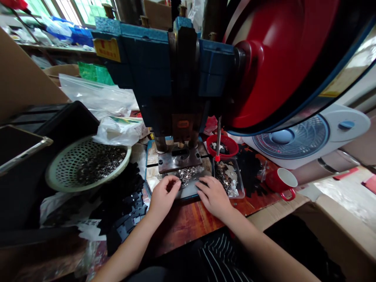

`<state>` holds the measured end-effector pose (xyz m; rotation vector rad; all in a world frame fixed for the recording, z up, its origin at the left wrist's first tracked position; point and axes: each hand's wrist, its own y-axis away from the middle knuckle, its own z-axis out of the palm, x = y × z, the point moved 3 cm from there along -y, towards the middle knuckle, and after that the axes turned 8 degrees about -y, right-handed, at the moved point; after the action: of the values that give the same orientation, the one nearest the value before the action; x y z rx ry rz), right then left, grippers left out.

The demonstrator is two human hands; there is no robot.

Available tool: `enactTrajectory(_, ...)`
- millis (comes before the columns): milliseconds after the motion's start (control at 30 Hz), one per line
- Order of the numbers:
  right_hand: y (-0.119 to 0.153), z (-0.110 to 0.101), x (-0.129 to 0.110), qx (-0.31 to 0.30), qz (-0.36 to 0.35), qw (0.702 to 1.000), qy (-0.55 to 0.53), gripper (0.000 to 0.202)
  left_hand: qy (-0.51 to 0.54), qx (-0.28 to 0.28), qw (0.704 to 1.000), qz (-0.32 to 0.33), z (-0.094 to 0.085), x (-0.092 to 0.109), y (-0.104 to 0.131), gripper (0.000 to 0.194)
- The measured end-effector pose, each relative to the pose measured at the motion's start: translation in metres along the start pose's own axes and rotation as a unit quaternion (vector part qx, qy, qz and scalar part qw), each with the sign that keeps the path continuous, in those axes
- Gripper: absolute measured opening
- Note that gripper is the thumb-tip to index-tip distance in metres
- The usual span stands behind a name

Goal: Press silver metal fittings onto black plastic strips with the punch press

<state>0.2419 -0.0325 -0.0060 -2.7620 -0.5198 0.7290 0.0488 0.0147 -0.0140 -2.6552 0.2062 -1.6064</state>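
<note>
A pile of small shiny metal parts (189,174) lies on the metal bed plate (188,192) of a blue press (149,66). My left hand (164,192) is at the left edge of this pile, thumb and index finger brought together. Whatever they pinch, if anything, is too small to make out. On the other side of the pile, my right hand (216,196) rests palm down with its fingers apart and nothing visible in it. Behind the pile sits the steel die block (179,160). A clear plastic tray (241,192) of flat metal pieces stands just right of my right hand.
A pale green colander (58,172) holds many small dark parts. Black flat pieces (129,219) are heaped left of the press. To the right are a red basket (235,145), a red mug (273,180) and a fan (290,133). The large red flywheel (282,58) overhangs the right side.
</note>
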Motion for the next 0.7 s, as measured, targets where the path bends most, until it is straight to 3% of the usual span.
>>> enactTrajectory(300,0.009,0.003,0.003,0.017,-0.027,0.999,0.016,0.03,0.017,-0.009,1.0,0.002,-0.002,-0.008,0.001,0.019)
enactTrajectory(467,0.014,0.007,0.004,0.038,-0.07,0.997,0.014,0.018,0.045,-0.007,0.999,-0.018,-0.002,-0.009,0.001,0.031)
enactTrajectory(700,0.007,0.011,-0.001,0.055,-0.053,0.997,0.015,0.011,0.051,-0.029,0.998,-0.032,-0.005,-0.008,-0.001,0.028)
